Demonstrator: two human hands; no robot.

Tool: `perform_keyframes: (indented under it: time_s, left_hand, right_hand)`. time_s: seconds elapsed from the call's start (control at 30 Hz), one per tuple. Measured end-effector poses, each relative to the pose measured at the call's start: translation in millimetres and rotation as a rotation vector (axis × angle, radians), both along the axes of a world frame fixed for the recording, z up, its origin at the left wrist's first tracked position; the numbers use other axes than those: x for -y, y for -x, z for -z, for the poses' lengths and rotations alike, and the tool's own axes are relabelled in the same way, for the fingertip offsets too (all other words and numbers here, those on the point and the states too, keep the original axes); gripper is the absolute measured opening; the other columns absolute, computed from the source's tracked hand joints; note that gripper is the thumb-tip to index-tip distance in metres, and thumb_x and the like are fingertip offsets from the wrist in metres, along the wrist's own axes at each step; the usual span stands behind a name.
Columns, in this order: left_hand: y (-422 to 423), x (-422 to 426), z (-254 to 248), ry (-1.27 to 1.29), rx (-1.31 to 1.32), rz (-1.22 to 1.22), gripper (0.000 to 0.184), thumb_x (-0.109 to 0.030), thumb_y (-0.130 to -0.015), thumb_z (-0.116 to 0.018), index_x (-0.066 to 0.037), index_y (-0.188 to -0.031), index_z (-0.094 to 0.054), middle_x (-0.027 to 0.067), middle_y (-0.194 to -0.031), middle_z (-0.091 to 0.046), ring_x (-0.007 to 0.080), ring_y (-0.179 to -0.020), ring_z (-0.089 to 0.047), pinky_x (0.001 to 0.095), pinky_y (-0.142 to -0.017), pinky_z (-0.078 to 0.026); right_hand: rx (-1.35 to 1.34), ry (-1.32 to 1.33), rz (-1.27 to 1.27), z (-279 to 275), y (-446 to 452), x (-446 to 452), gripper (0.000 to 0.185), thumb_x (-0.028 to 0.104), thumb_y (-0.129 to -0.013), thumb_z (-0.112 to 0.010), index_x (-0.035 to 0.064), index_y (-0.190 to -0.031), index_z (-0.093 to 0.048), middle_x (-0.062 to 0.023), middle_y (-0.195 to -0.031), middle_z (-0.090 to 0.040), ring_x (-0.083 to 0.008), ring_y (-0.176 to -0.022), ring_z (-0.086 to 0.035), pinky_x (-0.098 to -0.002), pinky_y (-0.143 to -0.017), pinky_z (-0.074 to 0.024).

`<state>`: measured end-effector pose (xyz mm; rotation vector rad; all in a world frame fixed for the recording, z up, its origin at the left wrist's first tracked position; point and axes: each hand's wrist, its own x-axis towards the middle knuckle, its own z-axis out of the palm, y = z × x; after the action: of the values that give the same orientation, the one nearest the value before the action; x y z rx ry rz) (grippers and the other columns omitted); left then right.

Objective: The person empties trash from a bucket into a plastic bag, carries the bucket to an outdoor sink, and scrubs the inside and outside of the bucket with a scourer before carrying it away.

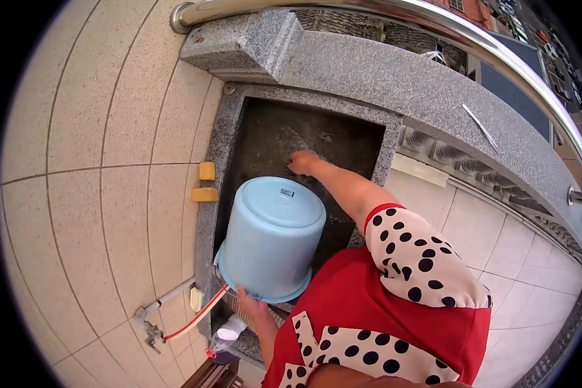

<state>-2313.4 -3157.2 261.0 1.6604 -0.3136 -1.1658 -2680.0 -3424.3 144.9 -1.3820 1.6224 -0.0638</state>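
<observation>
A light blue plastic bucket [277, 239] is tipped upside down over the near left part of the stone basin [389, 145], its base facing up toward me. My left hand [255, 310] grips the bucket's rim at the lower edge, and some of its fingers are hidden behind the rim. Reaching into the basin, my right hand [302, 161] is just beyond the bucket's base. Its fingers are curled down, and whatever is in them, if anything, is hidden. The basin floor looks dark and wet, with lighter patches near that hand.
Two yellow sponges [205, 184] lie on the basin's left rim. A wall tap [152, 331] carries a red-and-white hose [197, 313] running behind the bucket. Near it are a soap bar [196, 299] and a white bottle [231, 328]. A metal railing [433, 21] tops the granite ledge [381, 68].
</observation>
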Motion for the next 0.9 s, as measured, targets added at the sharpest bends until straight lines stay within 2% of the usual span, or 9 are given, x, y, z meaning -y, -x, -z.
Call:
perform_keyframes:
  time_s: [0.07, 0.2, 0.37, 0.47, 0.53, 0.6, 0.67, 0.77, 0.9]
  left_hand:
    - [7, -4, -2, 0.017, 0.036, -0.055, 0.046, -0.033, -0.098, -0.046, 0.006, -0.123, -0.048, 0.0154, -0.120, -0.057, 0.0270, -0.105, -0.056, 0.0422, -0.092, -0.044]
    - [2, -15, 6, 0.048, 0.037, -0.142, 0.042, -0.029, -0.098, -0.047, 0.005, -0.123, -0.049, 0.0145, -0.118, -0.058, 0.0258, -0.103, -0.057, 0.0414, -0.090, -0.046]
    - [7, -16, 5, 0.059, 0.036, -0.198, 0.038, -0.026, -0.097, -0.050, 0.005, -0.118, -0.051, 0.0155, -0.114, -0.059, 0.0261, -0.099, -0.060, 0.0416, -0.086, -0.049]
    - [7, -15, 7, 0.102, 0.025, -0.191, 0.036, -0.025, -0.097, -0.051, 0.005, -0.117, -0.052, 0.0158, -0.111, -0.060, 0.0265, -0.096, -0.060, 0.0416, -0.084, -0.050]
    - [9, -13, 6, 0.121, 0.029, -0.202, 0.035, -0.024, -0.096, -0.051, 0.005, -0.116, -0.053, 0.0155, -0.110, -0.061, 0.0263, -0.095, -0.061, 0.0413, -0.084, -0.050]
    - [14, -4, 6, 0.114, 0.041, -0.229, 0.034, -0.024, -0.096, -0.051, 0.004, -0.116, -0.053, 0.0151, -0.109, -0.061, 0.0258, -0.094, -0.061, 0.0409, -0.084, -0.050]
    - [16, 3, 2, 0.043, 0.087, -0.259, 0.033, -0.023, -0.096, -0.052, 0.003, -0.116, -0.053, 0.0143, -0.109, -0.061, 0.0249, -0.093, -0.061, 0.0410, -0.083, -0.050]
    - [19, 5, -2, 0.023, 0.100, -0.287, 0.033, -0.023, -0.096, -0.052, 0.002, -0.117, -0.053, 0.0133, -0.109, -0.061, 0.0233, -0.093, -0.060, 0.0405, -0.083, -0.050]
    - [18, 3, 0, 0.044, 0.091, -0.231, 0.031, -0.023, -0.095, -0.053, 0.002, -0.115, -0.054, 0.0119, -0.108, -0.061, 0.0217, -0.094, -0.059, 0.0380, -0.083, -0.049]
  right_hand:
    - [-0.297, 0.158, -0.245, 49, 45, -20, 0.034, 0.034, -0.085, -0.055, 0.0163, -0.113, -0.063, -0.0115, -0.116, -0.062, -0.0295, -0.107, -0.059, -0.0429, -0.087, -0.0477]
    - [-0.579, 0.236, 0.431, 97, 88, -39, 0.040, 0.041, -0.086, -0.056, 0.0188, -0.119, -0.057, -0.0125, -0.118, -0.058, -0.0307, -0.104, -0.059, -0.0443, -0.084, -0.0481]
    - [0.112, 0.252, 0.266, 122, 65, -30, 0.048, 0.036, -0.089, -0.055, 0.0055, -0.127, -0.051, -0.0149, -0.115, -0.062, -0.0277, -0.103, -0.059, -0.0363, -0.091, -0.0462]
    - [0.961, 0.003, 0.409, 44, 28, -30, 0.041, 0.031, -0.091, -0.057, 0.0044, -0.122, -0.054, -0.0086, -0.110, -0.063, -0.0177, -0.100, -0.058, -0.0304, -0.089, -0.0460]
    - [1.156, -0.177, 0.356, -59, 14, -31, 0.034, 0.026, -0.092, -0.058, 0.0039, -0.118, -0.056, -0.0026, -0.106, -0.062, -0.0115, -0.096, -0.056, -0.0271, -0.085, -0.0461]
    - [1.158, -0.033, -0.040, -120, -3, -35, 0.034, 0.026, -0.091, -0.059, 0.0039, -0.116, -0.056, -0.0037, -0.108, -0.062, -0.0132, -0.094, -0.059, -0.0280, -0.081, -0.0477]
    - [0.954, 0.686, -0.310, -162, -27, -53, 0.033, 0.023, -0.087, -0.062, 0.0088, -0.117, -0.057, -0.0050, -0.100, -0.061, -0.0190, -0.083, -0.062, -0.0316, -0.075, -0.0500]
    - [0.615, 0.798, -0.347, -187, -47, -60, 0.036, 0.021, -0.080, -0.067, 0.0146, -0.115, -0.061, -0.0084, -0.092, -0.056, -0.0264, -0.077, -0.060, -0.0368, -0.070, -0.0504]
    - [0.568, 0.931, -0.404, -200, -76, -39, 0.032, 0.020, -0.072, -0.073, 0.0170, -0.104, -0.068, -0.0087, -0.085, -0.054, -0.0278, -0.076, -0.059, -0.0389, -0.065, -0.0493]
